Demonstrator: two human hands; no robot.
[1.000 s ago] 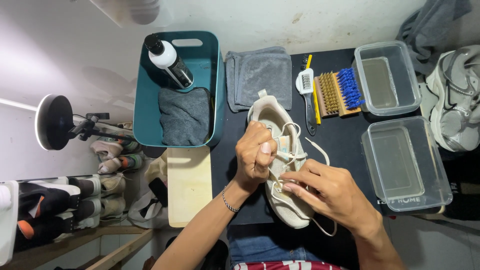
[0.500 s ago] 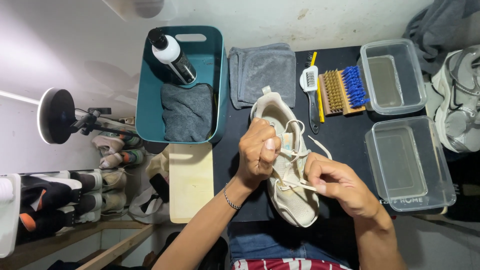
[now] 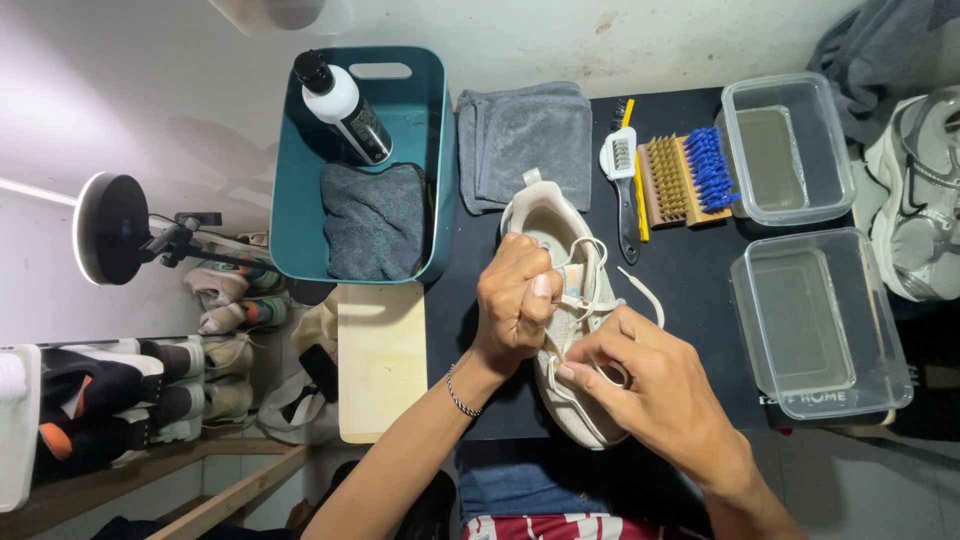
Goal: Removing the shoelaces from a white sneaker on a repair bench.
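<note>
A: Quick look, what's w/ the hands?

B: Left hand (image 3: 517,300) is curled tight, pinching the shoe's upper near the tongue. Right hand (image 3: 650,385) has fingers closed on the white lace (image 3: 640,295), down by the lower eyelets.

A: And the shoe?

B: Off-white sneaker (image 3: 570,300) lies mid black mat (image 3: 680,260), heel toward the wall, toe toward the person.

A: How far along?

B: Looks partway, imo. Lace is loose up top, one end trails off to the right, but it's threaded lower down. Can't tell how many eyelets, hands cover them.

A: Cleaning gear touched?

B: Brushes (image 3: 680,180) sit dry-looking beside the grey towel (image 3: 530,140). Two clear tubs (image 3: 800,320) on the right; the far one seems to hold water. Bottle (image 3: 345,105) lies in the teal bin (image 3: 430,180). No scrubbing signs yet.
</note>
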